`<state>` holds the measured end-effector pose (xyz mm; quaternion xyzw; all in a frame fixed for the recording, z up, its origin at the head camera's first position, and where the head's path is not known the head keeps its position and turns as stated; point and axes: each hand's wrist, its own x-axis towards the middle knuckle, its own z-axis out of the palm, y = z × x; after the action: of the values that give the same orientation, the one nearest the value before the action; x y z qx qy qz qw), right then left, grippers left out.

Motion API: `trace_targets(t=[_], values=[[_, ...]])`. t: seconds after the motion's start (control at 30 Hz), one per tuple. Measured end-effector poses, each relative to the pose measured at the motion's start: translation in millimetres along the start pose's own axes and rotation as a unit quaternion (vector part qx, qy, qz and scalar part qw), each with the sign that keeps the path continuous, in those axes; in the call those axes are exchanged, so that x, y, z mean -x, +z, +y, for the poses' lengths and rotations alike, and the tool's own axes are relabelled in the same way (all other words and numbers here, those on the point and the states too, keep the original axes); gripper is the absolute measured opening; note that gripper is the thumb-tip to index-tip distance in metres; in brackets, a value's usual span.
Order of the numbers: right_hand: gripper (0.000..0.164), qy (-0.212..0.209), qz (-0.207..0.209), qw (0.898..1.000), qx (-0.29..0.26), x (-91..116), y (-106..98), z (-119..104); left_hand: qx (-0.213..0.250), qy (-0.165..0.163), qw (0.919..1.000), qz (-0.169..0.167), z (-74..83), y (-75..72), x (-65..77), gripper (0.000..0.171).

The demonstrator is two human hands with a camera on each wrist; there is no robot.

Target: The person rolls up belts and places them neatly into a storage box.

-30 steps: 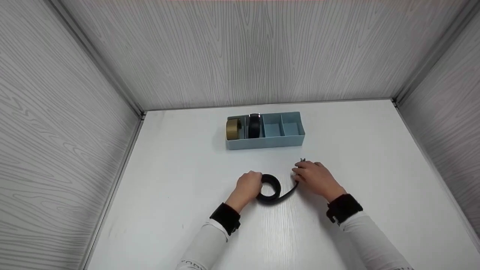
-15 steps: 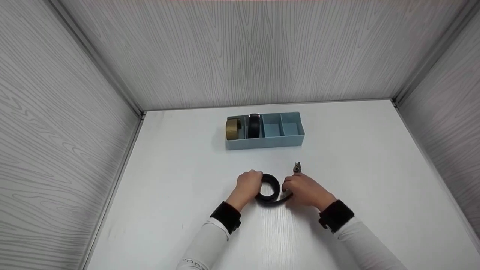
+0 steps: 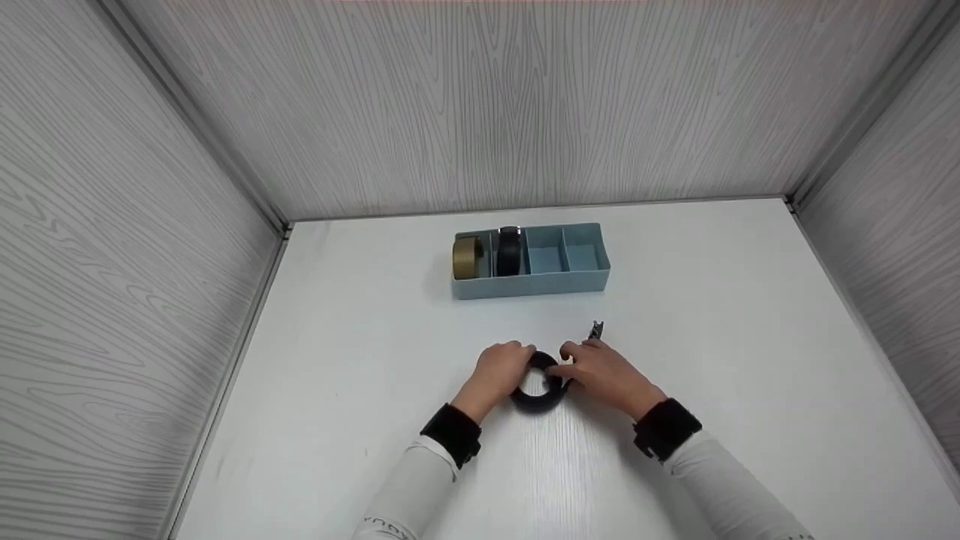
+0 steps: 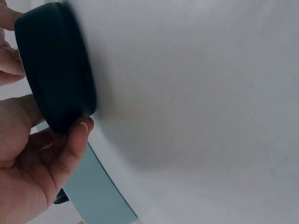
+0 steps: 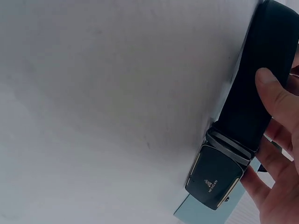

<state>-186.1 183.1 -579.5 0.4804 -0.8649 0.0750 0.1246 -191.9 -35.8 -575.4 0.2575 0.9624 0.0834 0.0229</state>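
Observation:
A black belt (image 3: 534, 405) stands on its edge on the white table, rolled into a coil. On the coil's left side my left hand (image 3: 504, 369) pinches the layers; in the left wrist view its fingertips (image 4: 80, 128) curl round the strap. My right hand (image 3: 609, 377) holds the belt close to its loose end on the right, with one finger reaching into the coil. The thumb (image 5: 275, 95) lies along the strap in the right wrist view. A dark plate buckle (image 5: 215, 177) with small lettering hangs beyond those fingers.
Behind the hands stands a light blue divided box (image 3: 530, 286). Its leftmost compartment holds a tan rolled strap (image 3: 465, 259), and the one beside it a black rolled belt (image 3: 508, 253). Grey wood-patterned walls (image 3: 525, 105) enclose the table at the back and sides.
My right hand has moved left toward the coil, bringing the loose belt end in, so the coil now looks closed up. My left hand has barely shifted. The box stays put.

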Motion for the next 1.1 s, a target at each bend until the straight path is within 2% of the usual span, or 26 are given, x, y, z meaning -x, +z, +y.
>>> trace_targets(t=[0.1, 0.27, 0.37, 0.47, 0.57, 0.67, 0.8, 0.87, 1.1], values=[[0.031, -0.001, 0.003, 1.0, -0.009, 0.0, 1.9, 1.4, 0.027, -0.008, 0.9995, 0.012, -0.9, 1.1, 0.1, 0.009], [0.022, 0.009, 0.012, 0.999, -0.039, -1.3, 4.4, 0.1, 0.066, -0.053, 0.9961, 0.024, -0.5, 0.4, 1.4, 0.018], [0.021, 0.012, 0.016, 0.999, -0.047, -2.6, 5.1, -2.4, 0.097, -0.085, 0.9916, 0.001, 1.3, 0.1, 3.0, 0.019], [0.023, 0.014, 0.013, 0.999, -0.045, -3.8, 5.4, -4.7, 0.138, -0.116, 0.9833, -0.028, 2.9, -0.1, 4.4, 0.017], [0.026, 0.017, 0.002, 0.999, -0.048, -4.7, 3.6, -6.7, 0.164, -0.132, 0.9768, -0.04, 3.3, -0.3, 5.0, 0.011], [0.025, 0.012, -0.005, 0.998, -0.061, -5.6, -0.1, -7.2, 0.159, -0.126, 0.9784, -0.041, 2.7, -0.8, 4.4, 0.007], [0.034, -0.002, -0.004, 0.997, -0.08, -7.4, -3.6, -7.3, 0.142, -0.103, 0.9836, -0.043, 0.1, -1.9, 3.4, 0.008], [0.034, -0.005, -0.002, 0.996, -0.085, -8.2, -4.4, -7.4, 0.137, -0.095, 0.985, -0.043, -0.7, -1.8, 3.1, 0.008], [0.029, -0.009, 0.017, 0.994, -0.111, -6.7, 1.2, -4.0, 0.154, -0.09, 0.9833, -0.038, -0.4, 1.7, 7.3, 0.016]])
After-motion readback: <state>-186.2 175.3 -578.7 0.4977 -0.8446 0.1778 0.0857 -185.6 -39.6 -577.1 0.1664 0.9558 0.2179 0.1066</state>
